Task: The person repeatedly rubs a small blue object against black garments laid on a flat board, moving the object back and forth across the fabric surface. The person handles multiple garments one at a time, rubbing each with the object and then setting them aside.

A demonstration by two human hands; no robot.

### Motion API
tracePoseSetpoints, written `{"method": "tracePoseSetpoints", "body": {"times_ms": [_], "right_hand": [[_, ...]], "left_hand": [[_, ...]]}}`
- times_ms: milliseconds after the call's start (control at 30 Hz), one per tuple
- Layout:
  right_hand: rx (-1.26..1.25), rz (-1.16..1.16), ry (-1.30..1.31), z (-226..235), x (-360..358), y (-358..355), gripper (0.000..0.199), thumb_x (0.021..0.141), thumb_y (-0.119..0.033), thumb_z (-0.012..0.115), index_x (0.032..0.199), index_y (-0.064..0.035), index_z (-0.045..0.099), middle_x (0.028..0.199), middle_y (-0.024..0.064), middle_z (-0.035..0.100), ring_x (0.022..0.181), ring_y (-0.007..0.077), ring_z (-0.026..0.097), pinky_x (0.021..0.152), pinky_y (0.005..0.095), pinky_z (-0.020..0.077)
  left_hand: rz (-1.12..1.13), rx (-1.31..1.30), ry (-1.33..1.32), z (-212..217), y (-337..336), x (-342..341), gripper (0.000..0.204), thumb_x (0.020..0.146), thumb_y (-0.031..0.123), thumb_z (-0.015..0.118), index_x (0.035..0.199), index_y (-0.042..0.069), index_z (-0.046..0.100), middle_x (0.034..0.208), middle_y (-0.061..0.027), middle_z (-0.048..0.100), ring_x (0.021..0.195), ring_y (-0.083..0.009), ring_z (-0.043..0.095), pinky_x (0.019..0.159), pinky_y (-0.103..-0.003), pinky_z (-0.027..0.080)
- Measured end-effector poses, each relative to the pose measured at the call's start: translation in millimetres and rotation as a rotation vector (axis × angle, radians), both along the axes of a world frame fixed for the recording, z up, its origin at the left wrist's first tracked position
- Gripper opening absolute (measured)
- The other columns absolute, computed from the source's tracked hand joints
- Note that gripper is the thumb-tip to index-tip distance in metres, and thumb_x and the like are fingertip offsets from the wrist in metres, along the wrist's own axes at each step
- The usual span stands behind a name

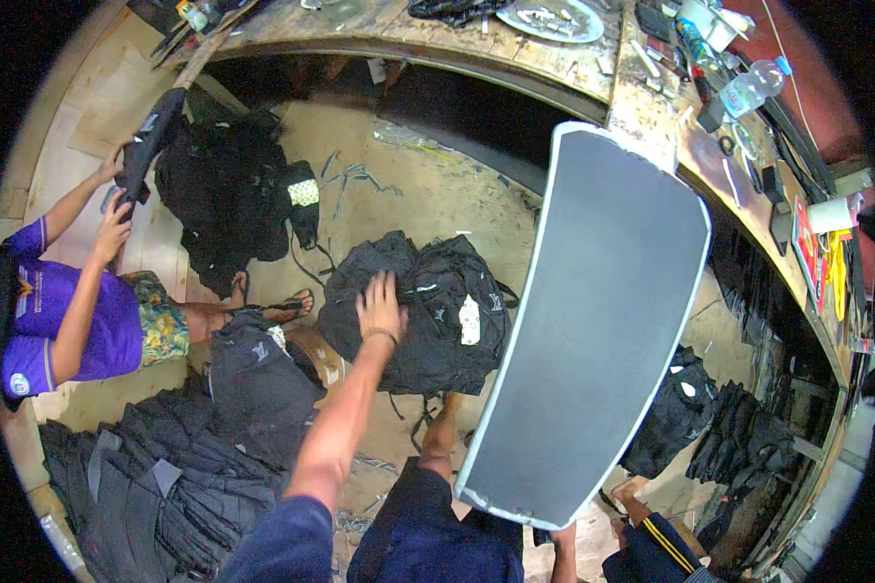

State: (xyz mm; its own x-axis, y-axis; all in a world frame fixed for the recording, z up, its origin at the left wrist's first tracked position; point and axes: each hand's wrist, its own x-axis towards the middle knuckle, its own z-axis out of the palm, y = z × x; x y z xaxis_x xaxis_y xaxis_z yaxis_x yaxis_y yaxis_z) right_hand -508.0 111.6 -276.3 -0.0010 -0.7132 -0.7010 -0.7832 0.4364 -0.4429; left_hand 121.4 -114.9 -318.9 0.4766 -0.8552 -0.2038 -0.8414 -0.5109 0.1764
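Observation:
My left hand (382, 306) lies on a pile of black backpacks (447, 311), fingers outstretched and holding nothing. A white tag with small print hangs from the pile's right side. My right hand (561, 536) shows only in part at the near edge of a large grey panel (593, 330) with a white rim. That panel hides its fingers, so I cannot tell whether it grips the edge. The panel stretches from near my lap to the workbench and covers the pile's right side.
At left, a person in a purple shirt (92, 321) holds a black piece (146, 141). Black bags (224, 194) and stacked dark fabric pieces (156, 486) cover parts of the floor. A wooden workbench (544, 58) curves around the far and right sides, bearing a plastic bottle (749, 89).

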Motion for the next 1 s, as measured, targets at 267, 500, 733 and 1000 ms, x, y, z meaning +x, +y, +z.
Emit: {"method": "tracePoseSetpoints", "body": {"times_ms": [267,500,733,1000], "right_hand": [[-0.016,-0.146,-0.075,18,25,-23,0.056,0.091,-0.026,0.076,0.139,0.0024,0.066,0.123,0.0249,0.078,0.111,0.0375,0.077,0.096,0.0491,0.0608],[-0.057,-0.089,0.001,39,40,2,0.054,0.091,-0.025,0.076,0.137,0.0028,0.068,0.123,0.0254,0.077,0.112,0.0387,0.077,0.097,0.0496,0.0603],[0.062,-0.253,0.219,79,33,6,0.065,0.096,-0.051,0.074,0.140,-0.0032,0.070,0.119,0.0310,0.076,0.114,0.0425,0.075,0.100,0.0482,0.0573],[0.049,-0.306,0.274,92,6,9,0.068,0.096,-0.054,0.075,0.138,-0.0019,0.071,0.104,0.0279,0.079,0.097,0.0372,0.077,0.089,0.0456,0.0596]], "left_hand": [[-0.366,0.023,-0.127,-45,5,42,0.061,0.095,0.029,0.078,0.147,0.009,0.053,0.131,-0.0118,0.061,0.132,-0.0324,0.057,0.123,-0.053,0.037],[-0.138,0.199,-0.169,-77,8,48,0.026,0.105,0.012,0.046,0.131,0.010,0.049,0.094,-0.0162,0.079,0.089,-0.0357,0.078,0.116,-0.053,0.041],[-0.071,0.436,-0.245,-83,2,57,0.039,0.108,0.013,0.044,0.147,0.011,0.043,0.098,-0.0176,0.083,0.095,-0.0335,0.081,0.123,-0.058,0.031],[-0.003,0.855,-0.036,-24,78,28,0.044,0.104,0.036,0.062,0.143,0.019,0.072,0.151,-0.0100,0.068,0.140,-0.0281,0.064,0.125,-0.069,0.031]]}}
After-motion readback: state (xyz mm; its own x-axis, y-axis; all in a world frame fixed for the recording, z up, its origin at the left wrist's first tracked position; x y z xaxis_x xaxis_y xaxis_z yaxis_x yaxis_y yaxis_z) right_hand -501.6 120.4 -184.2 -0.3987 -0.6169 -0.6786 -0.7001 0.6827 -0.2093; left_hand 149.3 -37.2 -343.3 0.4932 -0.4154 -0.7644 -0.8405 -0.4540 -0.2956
